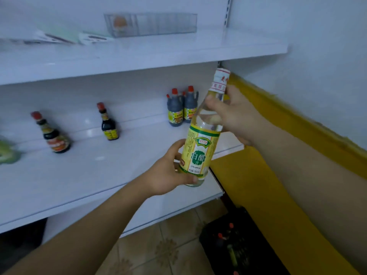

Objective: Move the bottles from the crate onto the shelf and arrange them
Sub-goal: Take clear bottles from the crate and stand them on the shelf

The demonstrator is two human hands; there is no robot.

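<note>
I hold a clear vinegar bottle point(202, 139) with a yellow-green label and a white-red cap, tilted, above the right end of the middle shelf point(89, 171). My left hand point(168, 171) grips its base. My right hand point(230, 114) grips its neck and shoulder. On the shelf stand two dark sauce bottles point(53, 133) point(108, 123) with red caps, and a pair of dark jugs point(181, 108) near the back right. The black crate point(234, 245) sits on the floor below right, with red-capped bottles inside.
An upper shelf point(158, 50) carries a clear plastic box point(151, 23) and flat packets at left. A green object point(8, 153) lies at the shelf's far left edge. A yellow band point(288, 124) runs along the right wall. Tiled floor point(158, 251) lies below.
</note>
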